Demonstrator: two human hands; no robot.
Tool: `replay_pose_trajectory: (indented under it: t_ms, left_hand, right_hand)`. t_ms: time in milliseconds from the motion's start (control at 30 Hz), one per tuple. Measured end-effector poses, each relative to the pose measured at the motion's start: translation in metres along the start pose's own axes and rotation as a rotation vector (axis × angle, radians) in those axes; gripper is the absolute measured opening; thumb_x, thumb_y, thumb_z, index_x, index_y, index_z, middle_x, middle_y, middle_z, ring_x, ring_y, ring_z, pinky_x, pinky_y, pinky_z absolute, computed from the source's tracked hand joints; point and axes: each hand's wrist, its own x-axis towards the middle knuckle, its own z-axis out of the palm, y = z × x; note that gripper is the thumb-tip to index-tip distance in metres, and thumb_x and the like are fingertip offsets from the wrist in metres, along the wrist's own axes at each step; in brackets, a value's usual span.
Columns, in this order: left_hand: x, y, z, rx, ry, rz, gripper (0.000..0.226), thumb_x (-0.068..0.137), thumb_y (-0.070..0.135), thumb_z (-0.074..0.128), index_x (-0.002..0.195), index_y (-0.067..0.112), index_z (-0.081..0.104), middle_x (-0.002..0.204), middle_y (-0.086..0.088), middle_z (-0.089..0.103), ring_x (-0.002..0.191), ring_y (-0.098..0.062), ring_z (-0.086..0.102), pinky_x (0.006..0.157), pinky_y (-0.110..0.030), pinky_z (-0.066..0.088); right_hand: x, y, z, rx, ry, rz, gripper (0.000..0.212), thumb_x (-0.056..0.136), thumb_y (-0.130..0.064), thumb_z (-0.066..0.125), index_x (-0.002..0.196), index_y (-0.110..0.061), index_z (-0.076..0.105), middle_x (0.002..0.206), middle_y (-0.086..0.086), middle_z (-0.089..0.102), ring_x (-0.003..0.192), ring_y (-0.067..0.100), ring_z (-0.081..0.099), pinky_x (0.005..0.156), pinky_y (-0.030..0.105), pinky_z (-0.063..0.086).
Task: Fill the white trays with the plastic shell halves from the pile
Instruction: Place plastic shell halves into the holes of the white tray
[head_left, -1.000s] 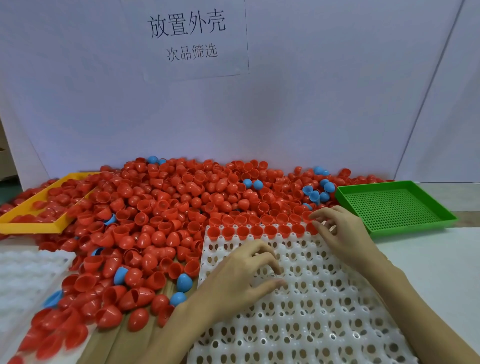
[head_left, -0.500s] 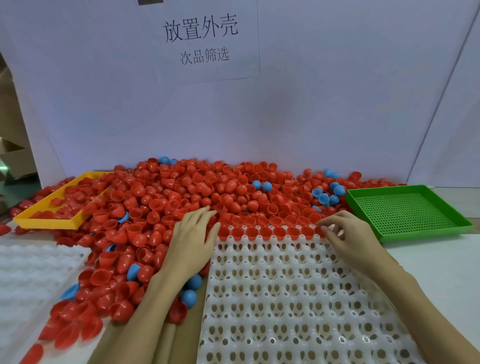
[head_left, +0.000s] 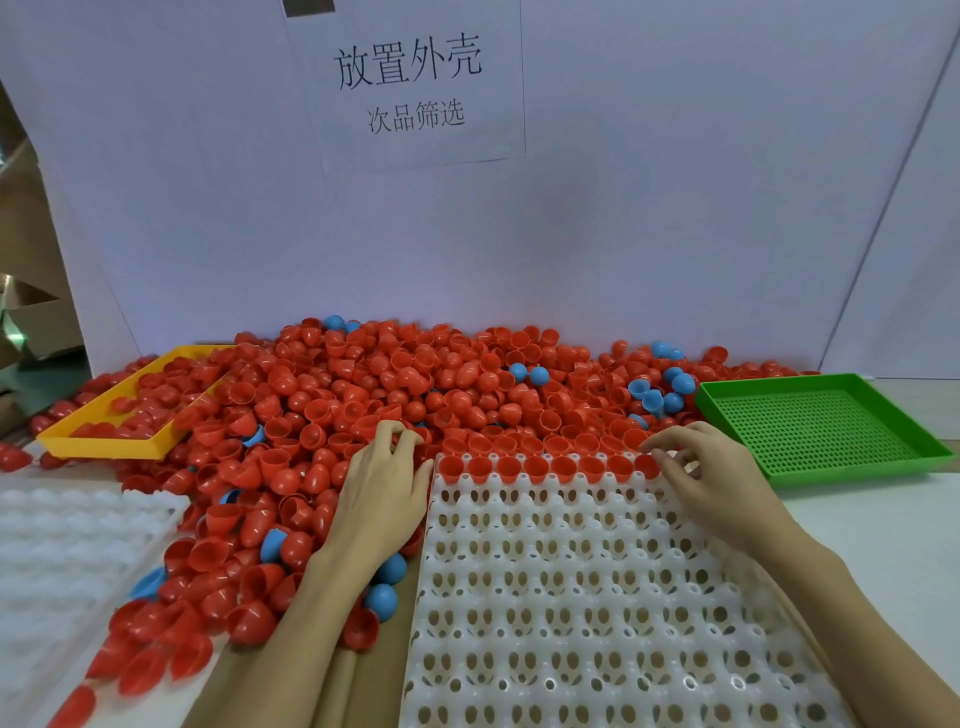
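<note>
A big pile of red shell halves (head_left: 389, 384), with a few blue ones (head_left: 660, 389) mixed in, covers the back of the table. In front of me lies a white tray (head_left: 571, 597) with many cups; only its far row holds red shells (head_left: 535, 465). My left hand (head_left: 384, 488) rests on the pile just left of the tray's far corner, fingertips curled round a red shell. At the right end of that filled row, the curled fingers of my right hand (head_left: 711, 478) pinch the last red shell (head_left: 647, 465).
A second white tray (head_left: 62, 545) lies at the left, partly under spilled shells. A yellow tray (head_left: 104, 444) holding red shells stands at the back left, and a green perforated tray (head_left: 821, 426) at the right. A white board with a paper sign closes the back.
My left hand has gone from the white tray up and left onto the pile, and its fingers have curled there. My right hand has stayed at the row's right end.
</note>
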Motion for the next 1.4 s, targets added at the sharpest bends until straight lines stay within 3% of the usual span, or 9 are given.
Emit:
replay_pose_trajectory:
  t_ms: [167, 267, 400, 533, 700, 867, 1000, 1267, 1400]
  left_hand:
    - [0.003, -0.003, -0.006, -0.149, 0.117, -0.063, 0.016, 0.095, 0.017, 0.076, 0.107, 0.014, 0.067, 0.112, 0.003, 0.057, 0.093, -0.020, 0.062, 0.081, -0.038, 0.056]
    - [0.002, 0.000, -0.009, -0.198, 0.230, -0.019, 0.016, 0.090, 0.018, 0.082, 0.093, 0.016, 0.066, 0.099, 0.007, 0.060, 0.088, -0.011, 0.061, 0.076, -0.024, 0.052]
    - [0.000, 0.014, -0.020, -0.390, 0.319, 0.131, 0.016, 0.088, 0.014, 0.084, 0.100, 0.019, 0.074, 0.100, 0.016, 0.069, 0.095, -0.002, 0.068, 0.087, -0.016, 0.054]
    - [-0.008, 0.042, -0.033, -0.848, 0.111, 0.169, 0.024, 0.089, 0.019, 0.084, 0.111, 0.025, 0.076, 0.113, 0.011, 0.077, 0.111, -0.008, 0.072, 0.098, -0.020, 0.055]
    - [-0.022, 0.072, -0.033, -1.068, -0.155, 0.235, 0.024, 0.093, 0.019, 0.081, 0.116, 0.023, 0.076, 0.119, 0.001, 0.077, 0.118, -0.019, 0.072, 0.102, -0.030, 0.056]
    - [-0.026, 0.080, -0.029, -1.080, -0.200, 0.260, 0.024, 0.092, 0.018, 0.082, 0.115, 0.020, 0.076, 0.129, 0.003, 0.073, 0.123, -0.019, 0.069, 0.103, -0.030, 0.055]
    - [-0.027, 0.081, -0.026, -1.066, -0.163, 0.182, 0.021, 0.088, 0.025, 0.085, 0.107, 0.025, 0.077, 0.118, 0.005, 0.076, 0.113, -0.017, 0.072, 0.095, -0.024, 0.056]
    - [-0.027, 0.081, -0.021, -1.131, -0.078, 0.108, 0.043, 0.092, 0.028, 0.081, 0.130, 0.028, 0.060, 0.121, 0.005, 0.075, 0.113, -0.016, 0.072, 0.097, -0.025, 0.056]
    - [-0.027, 0.078, -0.015, -0.936, -0.076, 0.097, 0.031, 0.095, 0.032, 0.077, 0.123, 0.033, 0.064, 0.119, 0.014, 0.071, 0.112, -0.008, 0.070, 0.096, -0.025, 0.057]
  right_hand:
    - [0.001, 0.003, 0.000, -0.002, 0.009, -0.005, 0.016, 0.100, -0.015, 0.066, 0.103, -0.025, 0.078, 0.103, -0.009, 0.063, 0.087, 0.001, 0.062, 0.072, 0.012, 0.042]
    - [0.002, 0.002, -0.003, -0.014, 0.014, 0.001, 0.015, 0.101, -0.014, 0.066, 0.103, -0.023, 0.078, 0.104, -0.006, 0.064, 0.084, 0.003, 0.062, 0.071, 0.014, 0.043]
    - [0.001, -0.011, -0.012, 0.061, 0.039, 0.040, 0.017, 0.099, -0.013, 0.067, 0.098, -0.026, 0.078, 0.089, -0.013, 0.073, 0.067, 0.004, 0.061, 0.060, 0.012, 0.045]
    - [-0.008, -0.040, -0.024, 0.735, -0.386, 0.152, 0.033, 0.097, -0.029, 0.071, 0.129, -0.031, 0.067, 0.109, 0.000, 0.079, 0.093, 0.019, 0.076, 0.073, 0.024, 0.060]
    - [-0.022, -0.070, -0.017, 1.009, -0.649, 0.072, 0.040, 0.100, -0.034, 0.070, 0.139, -0.028, 0.064, 0.126, 0.013, 0.073, 0.113, 0.034, 0.073, 0.084, 0.031, 0.061]
    - [-0.027, -0.078, -0.009, 0.801, -0.445, -0.028, 0.014, 0.096, -0.028, 0.075, 0.109, -0.025, 0.075, 0.104, 0.007, 0.078, 0.094, 0.024, 0.077, 0.076, 0.030, 0.060]
    - [-0.027, -0.078, -0.007, 0.688, -0.365, -0.120, 0.015, 0.089, -0.018, 0.082, 0.096, -0.028, 0.073, 0.098, -0.002, 0.075, 0.084, 0.017, 0.075, 0.071, 0.027, 0.059]
    - [-0.026, -0.073, -0.009, 0.509, -0.379, -0.221, 0.008, 0.095, -0.025, 0.076, 0.103, -0.026, 0.075, 0.096, -0.007, 0.077, 0.087, 0.013, 0.075, 0.071, 0.024, 0.059]
    - [-0.011, -0.050, -0.016, 0.317, -0.207, -0.170, 0.005, 0.092, -0.026, 0.076, 0.094, -0.030, 0.074, 0.084, -0.014, 0.076, 0.076, 0.005, 0.073, 0.067, 0.020, 0.058]
